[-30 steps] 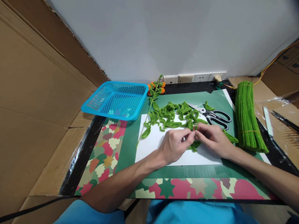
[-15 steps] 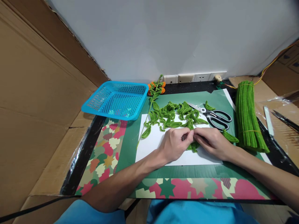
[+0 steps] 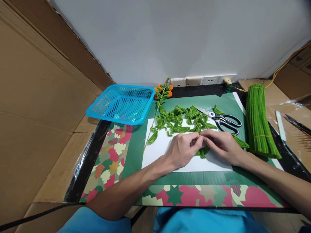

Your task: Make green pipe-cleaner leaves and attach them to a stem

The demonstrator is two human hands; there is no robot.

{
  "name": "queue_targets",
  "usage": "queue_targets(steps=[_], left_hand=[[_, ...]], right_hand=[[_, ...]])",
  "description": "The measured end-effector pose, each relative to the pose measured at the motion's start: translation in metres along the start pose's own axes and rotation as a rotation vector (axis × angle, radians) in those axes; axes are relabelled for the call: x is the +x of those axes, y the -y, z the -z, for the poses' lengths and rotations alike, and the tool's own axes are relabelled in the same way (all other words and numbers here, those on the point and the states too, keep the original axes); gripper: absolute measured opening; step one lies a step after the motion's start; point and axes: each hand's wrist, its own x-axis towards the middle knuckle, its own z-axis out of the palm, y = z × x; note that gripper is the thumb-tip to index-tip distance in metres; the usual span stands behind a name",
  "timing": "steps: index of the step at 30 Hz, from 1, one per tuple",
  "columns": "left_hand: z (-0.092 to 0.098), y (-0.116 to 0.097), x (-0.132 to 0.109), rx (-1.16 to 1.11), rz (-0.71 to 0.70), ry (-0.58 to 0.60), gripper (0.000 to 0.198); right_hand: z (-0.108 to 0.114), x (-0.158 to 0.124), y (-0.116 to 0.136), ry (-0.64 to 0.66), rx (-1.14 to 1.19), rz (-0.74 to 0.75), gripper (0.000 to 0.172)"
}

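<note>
Between left hand (image 3: 182, 150), right hand (image 3: 222, 146), green chenille piece (image 3: 203, 151), pinched

fuzzy green chenille leaves (image 3: 181, 120), perforated plastic basket (image 3: 121, 104), matt white paper (image 3: 160, 150)

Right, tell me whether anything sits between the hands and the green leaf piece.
Nothing visible does. The left hand and right hand both pinch the green leaf piece over the white paper; the leaf pile and scissors lie beyond them.

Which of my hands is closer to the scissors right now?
Right. The right hand sits just on the near side of the scissors; the left hand lies farther off to their left. Both pinch the same green leaf piece.
</note>
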Motion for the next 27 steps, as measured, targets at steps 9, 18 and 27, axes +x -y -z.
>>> queue_targets(steps=[9, 18, 27], left_hand=[[-0.002, 0.0004, -0.0004, 0.003, 0.031, -0.045, 0.037], [-0.0034, -0.0003, 0.0012, 0.032, 0.041, -0.043, 0.037], [-0.0024, -0.0009, -0.0002, 0.032, 0.037, -0.035, 0.036]], right_hand=[[-0.0002, -0.0007, 0.0016, -0.01, -0.034, 0.059, 0.02], [-0.0013, -0.0033, -0.0006, -0.005, -0.05, 0.045, 0.023], [-0.0002, -0.0022, 0.0014, 0.012, -0.04, 0.031, 0.023]])
